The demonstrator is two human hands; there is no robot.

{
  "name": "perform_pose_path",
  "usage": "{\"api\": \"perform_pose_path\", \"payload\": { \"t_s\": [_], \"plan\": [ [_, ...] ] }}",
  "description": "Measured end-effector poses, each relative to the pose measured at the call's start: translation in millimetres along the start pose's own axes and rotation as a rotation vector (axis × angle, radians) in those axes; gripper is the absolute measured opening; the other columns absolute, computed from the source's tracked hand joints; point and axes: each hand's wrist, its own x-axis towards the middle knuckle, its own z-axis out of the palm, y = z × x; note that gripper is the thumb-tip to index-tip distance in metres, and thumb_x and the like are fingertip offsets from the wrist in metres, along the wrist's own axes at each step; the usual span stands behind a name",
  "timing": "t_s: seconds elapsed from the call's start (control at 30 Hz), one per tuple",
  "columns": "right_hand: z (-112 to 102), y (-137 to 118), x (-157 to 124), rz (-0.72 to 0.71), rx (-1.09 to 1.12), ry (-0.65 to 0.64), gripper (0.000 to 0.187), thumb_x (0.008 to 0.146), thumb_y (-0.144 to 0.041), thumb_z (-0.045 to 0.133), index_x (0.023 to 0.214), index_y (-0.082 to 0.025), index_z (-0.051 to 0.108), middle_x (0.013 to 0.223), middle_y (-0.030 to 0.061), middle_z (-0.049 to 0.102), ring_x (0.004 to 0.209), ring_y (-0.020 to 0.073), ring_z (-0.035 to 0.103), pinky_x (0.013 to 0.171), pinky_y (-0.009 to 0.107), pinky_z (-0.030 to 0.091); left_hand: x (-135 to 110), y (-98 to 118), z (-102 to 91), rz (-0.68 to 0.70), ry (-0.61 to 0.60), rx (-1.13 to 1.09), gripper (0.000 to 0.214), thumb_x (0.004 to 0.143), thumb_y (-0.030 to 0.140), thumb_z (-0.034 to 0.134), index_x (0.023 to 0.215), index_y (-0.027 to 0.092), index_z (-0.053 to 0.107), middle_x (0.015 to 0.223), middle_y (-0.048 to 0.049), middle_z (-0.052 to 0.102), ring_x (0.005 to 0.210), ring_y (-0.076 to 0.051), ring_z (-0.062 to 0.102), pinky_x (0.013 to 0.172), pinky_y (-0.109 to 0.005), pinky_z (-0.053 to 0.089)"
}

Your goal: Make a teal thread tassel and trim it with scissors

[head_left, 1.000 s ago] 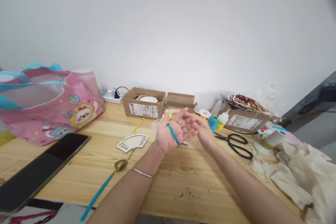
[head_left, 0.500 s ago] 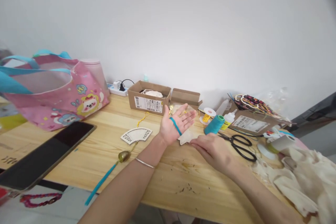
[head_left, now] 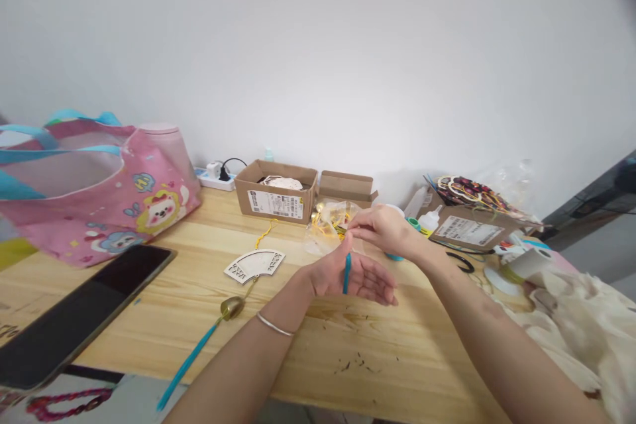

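My left hand (head_left: 358, 276) hovers over the wooden table (head_left: 318, 338) with its palm up and fingers stretched out. A teal thread (head_left: 346, 273) is looped around that palm. My right hand (head_left: 385, 228) is just above it, fingers pinched at the thread's upper end, next to a clear plastic bag of yellow bits (head_left: 328, 220). A teal spool (head_left: 411, 222) is mostly hidden behind my right hand. A silver bangle (head_left: 272, 324) sits on my left wrist.
A wooden fan-shaped piece (head_left: 254, 264) and a brass bell (head_left: 231, 308) with a teal tassel (head_left: 186, 363) lie left of my hands. Further left lie a dark tablet (head_left: 74, 318) and a pink bag (head_left: 99, 199). Cardboard boxes (head_left: 275, 195), glue bottle (head_left: 430, 220), scissors (head_left: 460, 262) and white cloth (head_left: 581, 324) stand behind and right.
My right hand has risen from the table to pinch above my left palm. My left hand has dropped lower and turned, so the thread now runs upright across it.
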Motion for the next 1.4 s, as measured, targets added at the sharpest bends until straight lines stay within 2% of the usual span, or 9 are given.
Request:
{"api": "perform_pose_path", "payload": {
  "t_s": [0.33, 0.5, 0.77, 0.87, 0.97, 1.07, 1.17, 1.3, 1.4],
  "plan": [
    [34, 13, -40, 0.167, 0.196, 0.005, 0.028, 0.081, -0.025, 0.042, 0.064, -0.016, 0.062, 0.057, 0.0009, 0.059, 0.051, 0.0107, 0.049, 0.046, 0.022, 0.034, -7, 10, -0.2, -0.021, -0.046, -0.033, 0.053, 0.087, 0.038, 0.016, 0.124, 0.014, 0.044, 0.115, -0.0140, 0.056, 0.110, -0.024, 0.049, 0.093, -0.040, 0.030],
    [-24, 22, -57, 0.164, 0.017, 0.181, 0.026, 0.081, -0.032, 0.047, 0.073, -0.016, 0.065, 0.063, 0.0034, 0.064, 0.053, 0.0111, 0.054, 0.051, 0.022, 0.038, 3, 2, -6.8, -0.069, 0.194, 0.026, 0.043, 0.087, 0.030, 0.024, 0.112, 0.012, 0.055, 0.123, -0.0124, 0.050, 0.115, -0.022, 0.045, 0.094, -0.036, 0.031],
    [-155, -3, -57, 0.230, -0.289, 0.409, 0.024, 0.072, -0.045, 0.056, 0.068, -0.023, 0.066, 0.053, -0.0014, 0.060, 0.044, 0.0084, 0.047, 0.041, 0.021, 0.032, 10, 7, -23.0, 0.314, 0.520, -0.287, 0.043, 0.085, 0.030, 0.030, 0.109, 0.003, 0.054, 0.110, -0.0171, 0.059, 0.105, -0.022, 0.054, 0.094, -0.035, 0.033],
    [-189, -2, -55, 0.397, -0.447, 0.616, 0.023, 0.073, -0.045, 0.055, 0.077, -0.025, 0.066, 0.048, -0.0031, 0.052, 0.039, 0.0067, 0.035, 0.039, 0.022, 0.027, 5, 11, -25.0, 0.275, 0.486, -0.301, 0.046, 0.085, 0.031, 0.027, 0.104, 0.003, 0.057, 0.104, -0.0179, 0.062, 0.101, -0.023, 0.056, 0.091, -0.035, 0.035],
    [-203, 23, -55, 0.593, -0.381, 0.417, 0.019, 0.071, -0.038, 0.058, 0.080, -0.024, 0.067, 0.055, -0.0030, 0.057, 0.043, 0.0066, 0.041, 0.043, 0.021, 0.032, -2, 12, -20.0, 0.134, 0.239, -0.238, 0.053, 0.085, 0.035, 0.020, 0.103, 0.003, 0.059, 0.103, -0.0193, 0.062, 0.100, -0.025, 0.056, 0.089, -0.036, 0.036],
    [-191, 53, -62, 0.669, -0.370, 0.120, 0.008, 0.055, -0.023, 0.073, 0.059, -0.020, 0.066, 0.058, -0.0002, 0.060, 0.052, 0.0116, 0.051, 0.051, 0.024, 0.039, -6, 12, -10.4, -0.002, -0.016, -0.168, 0.059, 0.086, 0.039, 0.014, 0.110, 0.005, 0.055, 0.107, -0.0185, 0.060, 0.101, -0.026, 0.055, 0.087, -0.039, 0.035],
    [-150, 53, -68, 0.535, -0.530, 0.594, 0.007, 0.066, -0.029, 0.065, 0.064, -0.022, 0.065, 0.064, 0.0036, 0.061, 0.062, 0.0181, 0.053, 0.059, 0.032, 0.042, -7, 11, -0.5, -0.066, -0.126, -0.142, 0.061, 0.085, 0.039, 0.009, 0.113, 0.008, 0.054, 0.110, -0.0170, 0.059, 0.103, -0.026, 0.054, 0.086, -0.040, 0.035],
    [-55, 11, -54, 0.423, 0.179, 0.821, 0.025, 0.079, -0.034, 0.047, 0.098, -0.022, 0.059, 0.078, 0.0033, 0.065, 0.075, 0.0191, 0.060, 0.071, 0.036, 0.046, -6, 9, 8.2, -0.061, -0.171, -0.186, 0.062, 0.084, 0.039, 0.008, 0.112, 0.009, 0.055, 0.109, -0.0170, 0.059, 0.102, -0.027, 0.054, 0.087, -0.041, 0.033],
    [17, -17, -33, 0.286, 0.555, 0.498, 0.031, 0.086, -0.033, 0.034, 0.109, -0.023, 0.052, 0.101, 0.0051, 0.062, 0.093, 0.0175, 0.058, 0.076, 0.033, 0.048, -5, 9, 9.6, -0.001, -0.135, -0.248, 0.065, 0.084, 0.045, 0.008, 0.113, 0.011, 0.055, 0.105, -0.0180, 0.060, 0.098, -0.029, 0.056, 0.088, -0.044, 0.031]
  ]
}}
